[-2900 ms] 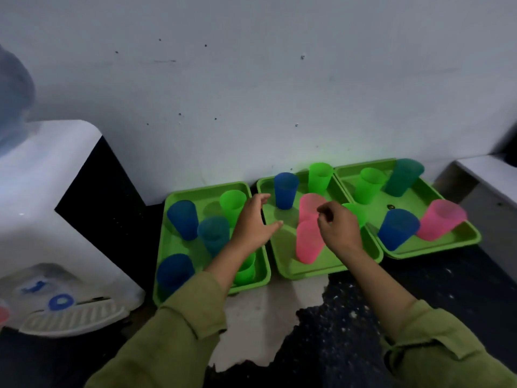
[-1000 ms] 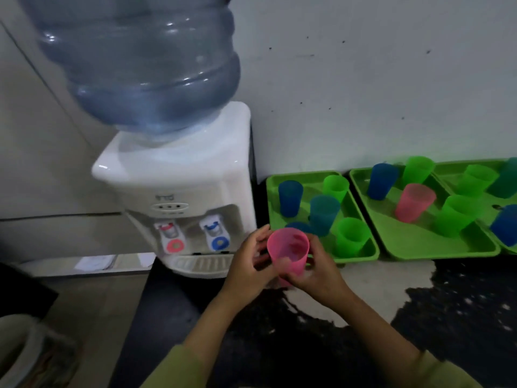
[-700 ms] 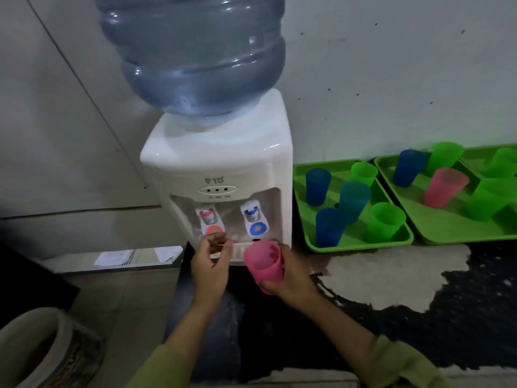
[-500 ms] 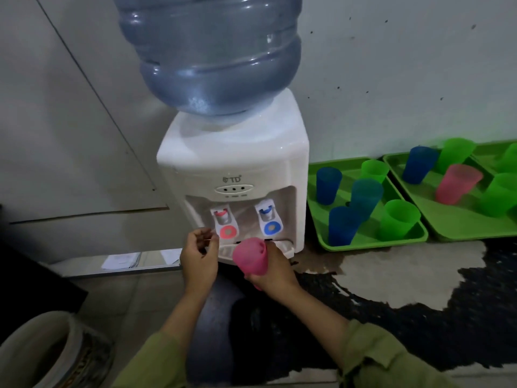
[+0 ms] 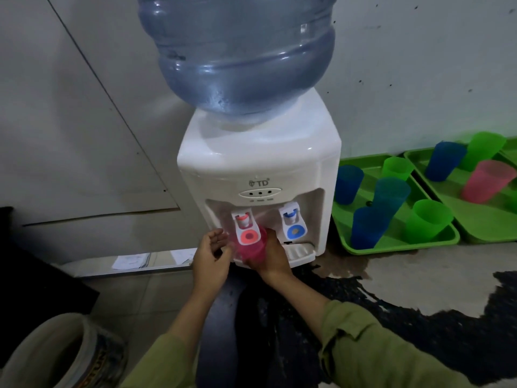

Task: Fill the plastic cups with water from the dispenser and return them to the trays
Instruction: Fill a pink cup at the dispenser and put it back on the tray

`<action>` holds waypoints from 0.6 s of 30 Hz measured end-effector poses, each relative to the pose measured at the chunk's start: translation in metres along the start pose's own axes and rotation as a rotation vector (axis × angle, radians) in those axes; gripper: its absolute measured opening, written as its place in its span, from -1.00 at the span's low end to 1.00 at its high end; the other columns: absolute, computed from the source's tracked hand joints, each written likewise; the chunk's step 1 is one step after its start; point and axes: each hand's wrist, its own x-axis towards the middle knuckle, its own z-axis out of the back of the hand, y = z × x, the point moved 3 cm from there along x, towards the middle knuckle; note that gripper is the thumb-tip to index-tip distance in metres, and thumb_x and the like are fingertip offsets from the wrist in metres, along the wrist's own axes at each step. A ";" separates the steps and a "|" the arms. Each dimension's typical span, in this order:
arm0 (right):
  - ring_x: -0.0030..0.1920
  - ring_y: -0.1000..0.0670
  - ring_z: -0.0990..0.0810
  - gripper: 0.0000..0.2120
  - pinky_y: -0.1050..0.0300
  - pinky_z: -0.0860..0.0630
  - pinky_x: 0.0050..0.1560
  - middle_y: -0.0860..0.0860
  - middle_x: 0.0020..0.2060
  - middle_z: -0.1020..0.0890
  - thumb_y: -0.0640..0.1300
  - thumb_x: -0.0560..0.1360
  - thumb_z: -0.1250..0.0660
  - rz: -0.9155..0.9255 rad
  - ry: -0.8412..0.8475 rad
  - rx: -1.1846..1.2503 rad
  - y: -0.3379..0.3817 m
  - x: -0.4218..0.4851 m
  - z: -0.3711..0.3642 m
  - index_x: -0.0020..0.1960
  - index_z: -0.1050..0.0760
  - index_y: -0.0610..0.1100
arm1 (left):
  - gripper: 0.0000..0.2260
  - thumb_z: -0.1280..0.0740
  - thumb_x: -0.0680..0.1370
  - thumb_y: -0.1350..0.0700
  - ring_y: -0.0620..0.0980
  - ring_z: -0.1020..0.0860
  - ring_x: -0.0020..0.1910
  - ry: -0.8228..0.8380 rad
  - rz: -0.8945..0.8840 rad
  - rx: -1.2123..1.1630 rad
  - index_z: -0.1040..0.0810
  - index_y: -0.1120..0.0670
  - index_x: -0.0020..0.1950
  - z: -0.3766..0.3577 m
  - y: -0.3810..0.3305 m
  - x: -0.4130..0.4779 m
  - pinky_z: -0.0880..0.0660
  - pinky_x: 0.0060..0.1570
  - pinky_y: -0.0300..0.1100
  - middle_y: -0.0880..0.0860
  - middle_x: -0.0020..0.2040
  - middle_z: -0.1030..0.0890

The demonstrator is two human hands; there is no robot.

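Observation:
A white water dispenser (image 5: 260, 166) with a big blue bottle (image 5: 240, 54) on top stands in the middle. My right hand (image 5: 272, 256) grips a pink cup (image 5: 251, 249) and holds it under the red tap (image 5: 246, 229), whose lever hides the cup's rim. My left hand (image 5: 211, 257) hovers just left of the cup with loosely curled fingers and holds nothing. The blue tap (image 5: 293, 226) is to the right. Green trays (image 5: 391, 246) with blue, green and pink cups lie right of the dispenser.
The white drip grille (image 5: 299, 252) lies below the taps. A dark and pale patchy counter (image 5: 405, 284) runs to the right. A round bin (image 5: 56, 357) stands at the lower left on the floor. Papers (image 5: 131, 261) lie on a low ledge at the left.
My right hand has carried the pink cup from the tray area up under the red tap. My left hand let go of the cup and now hovers beside it.

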 end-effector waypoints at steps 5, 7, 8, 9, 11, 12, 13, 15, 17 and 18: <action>0.11 0.00 -0.58 -0.48 0.12 -0.52 0.15 -0.03 0.11 -0.59 0.04 0.34 -0.47 0.029 0.061 0.019 0.005 0.001 0.004 0.21 -0.44 -0.11 | -0.60 -0.38 0.44 0.35 -0.04 -0.54 0.07 0.144 0.000 0.043 -0.41 0.16 0.25 -0.005 0.017 -0.002 -0.44 0.12 -0.25 0.04 0.12 -0.55; 0.16 0.02 -0.54 -0.53 0.19 -0.46 0.19 -0.01 0.15 -0.56 0.00 0.40 -0.40 0.028 0.078 0.030 0.004 -0.005 0.009 0.25 -0.40 -0.10 | -0.54 -0.40 0.41 0.38 -0.11 -0.54 0.07 0.177 -0.027 0.041 -0.39 0.11 0.24 -0.009 0.021 -0.003 -0.44 0.06 -0.40 -0.05 0.11 -0.55; 0.20 0.00 -0.51 -0.54 0.20 -0.41 0.22 -0.02 0.19 -0.54 -0.03 0.45 -0.35 0.049 0.088 0.026 0.003 -0.011 0.013 0.29 -0.36 -0.10 | -0.50 -0.41 0.39 0.38 -0.16 -0.54 0.08 0.205 -0.040 0.039 -0.38 0.06 0.24 -0.011 0.023 -0.004 -0.44 0.04 -0.44 -0.13 0.10 -0.54; 0.23 -0.02 -0.48 -0.55 0.19 -0.38 0.26 -0.04 0.22 -0.51 -0.07 0.48 -0.31 0.092 0.096 0.007 0.002 -0.017 0.017 0.33 -0.33 -0.12 | -0.46 -0.43 0.37 0.35 -0.22 -0.54 0.09 0.233 -0.049 0.038 -0.36 0.01 0.24 -0.013 0.024 -0.005 -0.45 0.04 -0.43 -0.20 0.11 -0.52; 0.25 -0.08 -0.46 -0.58 0.21 -0.34 0.27 -0.11 0.24 -0.50 -0.16 0.51 -0.26 0.178 0.081 -0.087 0.001 -0.028 0.027 0.35 -0.32 -0.16 | -0.41 -0.48 0.33 0.26 -0.28 -0.53 0.10 0.281 -0.050 0.028 -0.33 -0.03 0.26 -0.018 0.027 -0.005 -0.48 0.04 -0.35 -0.21 0.13 -0.51; 0.22 -0.11 -0.47 -0.61 0.21 -0.34 0.22 -0.14 0.21 -0.51 -0.18 0.51 -0.23 0.203 0.055 -0.149 0.002 -0.031 0.034 0.33 -0.35 -0.18 | -0.38 -0.50 0.30 0.21 -0.31 -0.52 0.11 0.293 -0.050 0.021 -0.32 -0.03 0.27 -0.020 0.027 -0.005 -0.49 0.02 -0.34 -0.21 0.14 -0.50; 0.18 -0.13 -0.50 -0.65 0.18 -0.37 0.17 -0.16 0.17 -0.52 -0.19 0.51 -0.22 0.224 0.029 -0.213 0.004 -0.032 0.039 0.29 -0.38 -0.20 | -0.36 -0.51 0.26 0.17 -0.33 -0.52 0.09 0.295 -0.054 0.016 -0.31 -0.04 0.26 -0.022 0.026 -0.004 -0.51 -0.02 -0.36 -0.20 0.13 -0.51; 0.07 -0.15 -0.54 -0.70 0.09 -0.44 0.06 -0.16 0.08 -0.55 -0.14 0.52 -0.20 0.251 0.001 -0.330 0.012 -0.029 0.046 0.23 -0.42 -0.19 | -0.35 -0.51 0.19 0.15 -0.36 -0.55 0.03 0.273 -0.064 0.002 -0.34 -0.07 0.21 -0.027 0.023 0.000 -0.50 -0.10 -0.44 -0.21 0.07 -0.54; -0.01 -0.13 -0.57 -0.71 0.07 -0.48 -0.07 -0.14 0.01 -0.58 -0.04 0.55 -0.19 0.244 -0.011 -0.382 0.023 -0.023 0.048 0.19 -0.44 -0.16 | -0.38 -0.55 0.18 0.20 -0.41 -0.55 -0.06 0.231 -0.080 0.035 -0.37 -0.10 0.13 -0.030 0.020 0.005 -0.44 -0.17 -0.53 -0.22 -0.03 -0.56; -0.03 -0.12 -0.58 -0.69 0.08 -0.48 -0.11 -0.13 -0.03 -0.60 0.03 0.56 -0.18 0.221 -0.008 -0.387 0.029 -0.020 0.048 0.17 -0.45 -0.15 | -0.41 -0.56 0.20 0.21 -0.44 -0.54 -0.11 0.218 -0.087 0.059 -0.38 -0.11 0.10 -0.031 0.019 0.007 -0.41 -0.21 -0.57 -0.22 -0.08 -0.57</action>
